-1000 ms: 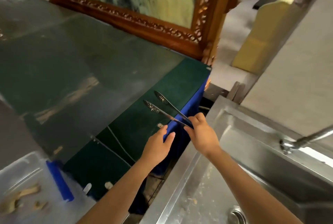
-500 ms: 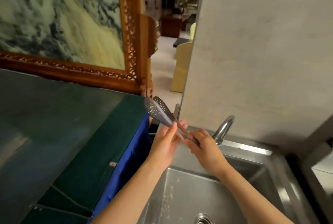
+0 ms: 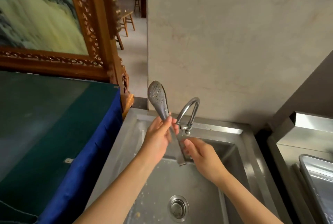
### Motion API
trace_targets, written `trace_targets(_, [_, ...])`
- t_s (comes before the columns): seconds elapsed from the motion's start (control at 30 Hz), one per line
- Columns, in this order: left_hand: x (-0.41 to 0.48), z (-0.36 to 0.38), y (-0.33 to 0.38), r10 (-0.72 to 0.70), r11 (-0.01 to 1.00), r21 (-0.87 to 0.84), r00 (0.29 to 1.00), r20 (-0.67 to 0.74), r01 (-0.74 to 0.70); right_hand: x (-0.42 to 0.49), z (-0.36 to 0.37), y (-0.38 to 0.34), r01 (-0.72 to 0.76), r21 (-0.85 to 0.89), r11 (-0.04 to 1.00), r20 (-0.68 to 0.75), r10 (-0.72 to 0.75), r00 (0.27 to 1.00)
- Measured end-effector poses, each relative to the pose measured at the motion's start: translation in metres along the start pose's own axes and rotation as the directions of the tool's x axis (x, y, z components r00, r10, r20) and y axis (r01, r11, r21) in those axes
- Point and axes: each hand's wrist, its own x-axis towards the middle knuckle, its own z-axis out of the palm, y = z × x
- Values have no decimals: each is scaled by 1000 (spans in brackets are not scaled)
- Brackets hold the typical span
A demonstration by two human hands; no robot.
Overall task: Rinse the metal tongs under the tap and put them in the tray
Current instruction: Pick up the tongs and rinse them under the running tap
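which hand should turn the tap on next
Probably the right hand. It sits just below the tap and only lightly touches the tongs near their hinge end, while the left hand grips them mid-handle.

The tap (image 3: 188, 112) stands behind the sink (image 3: 180, 178); the tray (image 3: 317, 184) lies to its right.

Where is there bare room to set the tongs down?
Bare sink floor between the drain and the hands. The green counter on the left is bare. Crowded under the tap, where both hands hold the tongs.
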Motion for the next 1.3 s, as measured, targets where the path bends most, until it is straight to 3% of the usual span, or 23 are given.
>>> trace_targets(0.23, [3,-57,-68,-49,998,28,941,-335,62,35,1,111,-170,-113,979,37,175,984])
trace_targets(0.4, [6,-85,-115,-118,977,107,883,-454,186,78,27,153,-137,-331,934,104,181,978])
trace_targets(0.67, [33,-111,-168,-153,916,263,869,-471,304,143,62,190,-72,-567,820,142,184,973])
trace_targets(0.83, [44,-122,-188,-172,915,258,879,-445,310,168,80,205,-7,-615,788,149,125,981])
trace_targets(1.0, [49,-138,-202,-183,903,286,890,-418,320,181,91,221,98,-748,656,177,56,983])
trace_targets(1.3, [58,-164,-212,-143,881,359,896,-421,309,183,97,237,234,-799,553,242,-60,968])
